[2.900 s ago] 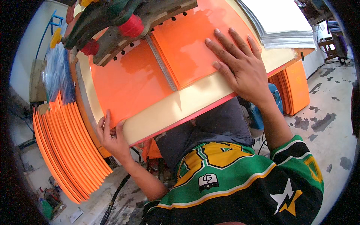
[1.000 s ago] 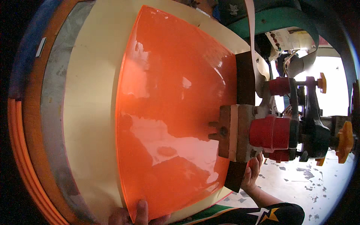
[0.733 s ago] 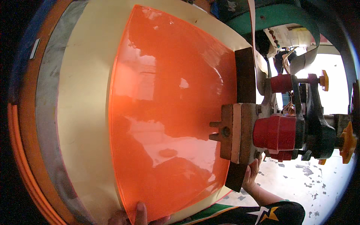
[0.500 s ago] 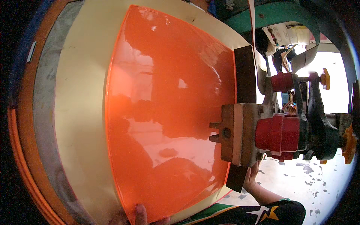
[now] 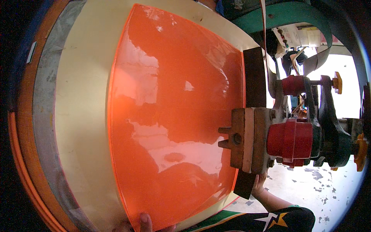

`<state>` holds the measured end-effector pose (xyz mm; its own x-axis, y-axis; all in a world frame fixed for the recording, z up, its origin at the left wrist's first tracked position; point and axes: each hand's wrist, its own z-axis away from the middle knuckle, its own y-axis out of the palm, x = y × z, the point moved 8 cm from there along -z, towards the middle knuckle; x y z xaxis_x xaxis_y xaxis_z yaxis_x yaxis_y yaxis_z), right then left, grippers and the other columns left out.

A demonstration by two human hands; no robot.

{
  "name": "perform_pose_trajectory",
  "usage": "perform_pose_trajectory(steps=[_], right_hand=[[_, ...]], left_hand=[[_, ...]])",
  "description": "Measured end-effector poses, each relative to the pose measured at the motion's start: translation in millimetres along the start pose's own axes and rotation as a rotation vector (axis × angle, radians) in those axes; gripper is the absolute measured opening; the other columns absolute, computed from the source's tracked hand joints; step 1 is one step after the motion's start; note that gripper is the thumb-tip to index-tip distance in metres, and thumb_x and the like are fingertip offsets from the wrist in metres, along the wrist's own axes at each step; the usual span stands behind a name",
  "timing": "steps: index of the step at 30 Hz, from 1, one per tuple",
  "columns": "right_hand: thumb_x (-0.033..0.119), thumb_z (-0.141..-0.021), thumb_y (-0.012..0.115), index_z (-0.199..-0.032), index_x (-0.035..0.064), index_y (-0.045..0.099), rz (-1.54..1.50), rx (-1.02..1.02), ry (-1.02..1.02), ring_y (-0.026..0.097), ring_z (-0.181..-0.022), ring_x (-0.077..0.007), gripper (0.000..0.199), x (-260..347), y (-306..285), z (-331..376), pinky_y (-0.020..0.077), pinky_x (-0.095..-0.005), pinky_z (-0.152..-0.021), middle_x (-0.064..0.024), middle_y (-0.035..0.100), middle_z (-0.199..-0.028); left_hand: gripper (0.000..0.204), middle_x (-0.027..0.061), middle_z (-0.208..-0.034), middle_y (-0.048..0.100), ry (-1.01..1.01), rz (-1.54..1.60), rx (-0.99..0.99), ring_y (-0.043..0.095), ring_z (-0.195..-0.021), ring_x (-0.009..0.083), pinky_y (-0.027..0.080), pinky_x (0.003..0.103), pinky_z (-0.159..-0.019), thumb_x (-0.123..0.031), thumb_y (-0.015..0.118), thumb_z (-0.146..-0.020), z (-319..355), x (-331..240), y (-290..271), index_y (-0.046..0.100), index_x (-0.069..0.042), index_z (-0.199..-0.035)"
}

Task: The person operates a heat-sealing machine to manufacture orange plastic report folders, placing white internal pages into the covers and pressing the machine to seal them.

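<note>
A glossy orange plastic sheet (image 5: 181,100) lies over a larger cream board (image 5: 83,116). At the sheet's near left corner, the spread fingertips of my left hand (image 5: 145,223) rest on it; the rest of that hand is below the picture. A dark strip (image 5: 255,77) runs along the sheet's right edge, beneath a metal press head (image 5: 241,139) with red blocks (image 5: 290,140). My right hand (image 5: 259,185) is beside the near end of this strip, fingers pointing up toward the press head. Its fingertips are partly hidden, so their grip cannot be made out.
Yellow knobs (image 5: 360,152) stick out at the machine's right side. A green machine frame (image 5: 247,20) and a curved hanging band (image 5: 319,63) stand at the far right. Orange tubing (image 5: 24,176) bends along the left table edge. Below lies a pale, speckled floor (image 5: 309,193).
The press head and dark strip appear slightly farther right in the picture. My left fingertip sits a little lower. My right hand stays beside the strip's near end.
</note>
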<state>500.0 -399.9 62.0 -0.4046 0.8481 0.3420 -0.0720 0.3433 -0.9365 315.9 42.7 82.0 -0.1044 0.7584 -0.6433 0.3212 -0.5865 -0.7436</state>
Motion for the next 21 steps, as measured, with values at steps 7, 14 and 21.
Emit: perform_pose_trajectory(steps=[7,14,21], right_hand=[[0.031,-0.108,0.048,-0.137,-0.0026,0.051,0.06,0.027,-0.009,0.056,-0.123,-0.0405,0.045,-14.7,2.4,11.8,0.0361,-0.0542,-0.106,-0.023,0.061,-0.131],[0.029,-0.11,0.044,-0.146,-0.003,0.04,-0.022,0.045,0.002,0.05,-0.132,-0.039,0.049,-40.1,-4.8,28.0,0.0336,-0.0515,-0.113,-0.0241,0.05,-0.144],[0.028,-0.112,0.039,-0.156,-0.0032,0.028,0.105,0.002,0.009,0.039,-0.146,-0.0391,0.055,-87.8,-13.5,62.4,0.0267,-0.05,-0.123,-0.0259,0.037,-0.159]], left_hand=[[0.082,0.0127,-0.115,0.05,0.023,0.061,0.078,0.035,-0.067,0.0125,0.029,0.027,-0.052,-0.039,0.086,-0.091,8.9,3.7,4.5,0.051,-0.01,-0.158],[0.081,0.0127,-0.123,0.049,-0.081,0.012,-0.053,0.043,-0.082,0.0146,0.033,0.029,-0.055,-0.04,0.086,-0.091,2.2,-1.9,-2.1,0.052,-0.012,-0.158],[0.081,0.0117,-0.126,0.048,-0.07,-0.008,-0.001,0.045,-0.086,0.0158,0.035,0.028,-0.056,-0.039,0.088,-0.089,8.8,0.8,-1.5,0.053,-0.014,-0.157]])
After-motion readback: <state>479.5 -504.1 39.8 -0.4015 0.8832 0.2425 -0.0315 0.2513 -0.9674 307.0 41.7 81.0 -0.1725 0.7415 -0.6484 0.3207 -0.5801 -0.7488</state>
